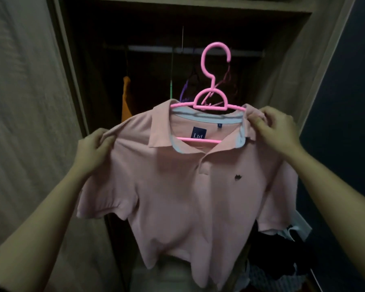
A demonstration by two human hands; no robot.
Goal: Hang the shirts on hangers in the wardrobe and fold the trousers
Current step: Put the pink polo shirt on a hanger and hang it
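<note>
While the pink polo shirt (pixel 177 186) sits on the pink hanger (pixel 211 98), held up before the open wardrobe (pixel 177 5), both hands carry it by the shoulders. The left hand (pixel 93 148) pinches a fold of one shoulder, and the right hand (pixel 276 129) pinches the cloth beside the collar. The hook stands level with the rail (pixel 156 48); whether it catches, I cannot tell. An orange garment (pixel 126 98) hangs inside, and a heap of clothes (pixel 272 260) lies low on the right.
</note>
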